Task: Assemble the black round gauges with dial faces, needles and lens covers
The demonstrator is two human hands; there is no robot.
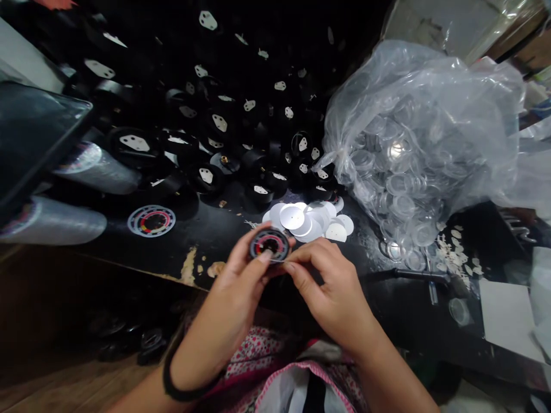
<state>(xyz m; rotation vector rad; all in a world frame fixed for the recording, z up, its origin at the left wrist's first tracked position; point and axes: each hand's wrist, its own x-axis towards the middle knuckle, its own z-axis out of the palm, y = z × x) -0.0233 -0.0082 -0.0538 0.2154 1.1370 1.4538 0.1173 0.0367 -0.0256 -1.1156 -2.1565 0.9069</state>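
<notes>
My left hand [241,269] is closed around a round black gauge [269,245] with a red, white and black dial face, its thumb lying across the lower part of the dial. Close on the right, my right hand [329,281] has thumb and forefinger pinched at the gauge's lower rim. Something thin and pale shows at those fingertips, too small to name. Just beyond the hands lies a loose pile of silvery round discs [316,221]. To the left, printed dial rings [151,221] rest on the black table [215,223].
Many black round housings [206,175] with pale metal plates fill the back. A plastic bag [413,143] of clear round covers stands at right. Near it lie a black-handled tool [419,276], small white pieces [458,252] and white paper [508,315]. Wrapped dial stacks [55,221] lie left.
</notes>
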